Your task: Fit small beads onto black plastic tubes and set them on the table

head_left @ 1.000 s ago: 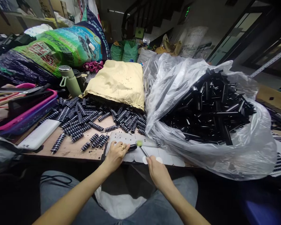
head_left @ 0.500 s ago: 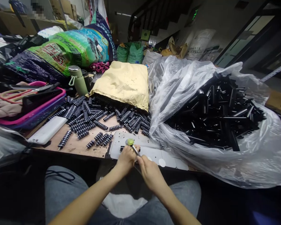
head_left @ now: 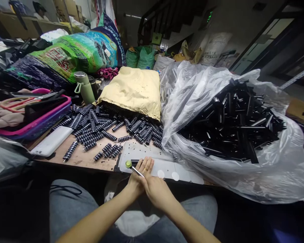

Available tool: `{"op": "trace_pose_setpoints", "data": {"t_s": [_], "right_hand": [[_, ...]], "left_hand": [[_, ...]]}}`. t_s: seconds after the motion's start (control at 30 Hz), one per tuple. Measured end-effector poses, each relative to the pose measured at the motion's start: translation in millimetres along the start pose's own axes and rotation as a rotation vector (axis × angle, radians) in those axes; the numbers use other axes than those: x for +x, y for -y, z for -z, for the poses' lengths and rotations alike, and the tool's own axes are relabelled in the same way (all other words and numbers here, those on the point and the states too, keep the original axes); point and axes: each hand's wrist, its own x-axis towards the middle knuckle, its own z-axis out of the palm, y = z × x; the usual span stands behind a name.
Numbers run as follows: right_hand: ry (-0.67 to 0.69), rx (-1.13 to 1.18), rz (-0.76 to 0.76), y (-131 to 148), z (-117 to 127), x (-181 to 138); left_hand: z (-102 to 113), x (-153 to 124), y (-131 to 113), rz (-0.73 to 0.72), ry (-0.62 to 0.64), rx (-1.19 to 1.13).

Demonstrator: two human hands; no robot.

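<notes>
My left hand (head_left: 140,173) rests at the near table edge on a white perforated plate (head_left: 167,167). Its fingers press down on a short black tube (head_left: 134,161) lying on that plate. My right hand (head_left: 155,190) lies just behind and partly over the left one, closed round the thin metal shaft of a small mallet with a green head (head_left: 128,164). The mallet head sits on the plate's left end, beside the tube. Several dark ribbed rollers (head_left: 108,130) are scattered right behind the plate.
A clear plastic bag of black tubes (head_left: 233,118) fills the right side. A yellow sack (head_left: 133,89) spills rollers at centre back. On the left are a pink basket (head_left: 32,116), a white power bank (head_left: 50,141), a green flask (head_left: 84,87) and printed sacks (head_left: 73,54).
The mallet's green head has swung down and left, from above the tube to the plate's left end. My right hand has drawn in against the left hand.
</notes>
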Motion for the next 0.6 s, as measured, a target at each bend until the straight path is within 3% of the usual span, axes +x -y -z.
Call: {"op": "trace_pose_setpoints", "data": {"t_s": [0.1,0.23,0.43,0.53,0.6], "right_hand": [[-0.094,0.037,-0.052,-12.2,9.2,2.1],[-0.213,-0.098,-0.233,-44.5,20.6,7.6],[-0.284,-0.277,-0.329,-89.7,2.8,14.5],[-0.359,-0.318,-0.27,-97.6,-7.4,17.0],[-0.42,-0.34,-0.233,-97.0,-12.7,19.2]], "left_hand": [[8.3,9.8,2.5,-0.024,0.041,-0.109],[25.4,14.3,-7.2,-0.091,0.106,-0.238],[49.9,-3.6,-28.6,-0.044,0.117,-0.37],[60.7,5.0,-18.0,0.01,0.131,-0.393],[62.8,29.0,6.4,0.175,0.055,-0.351]]}}
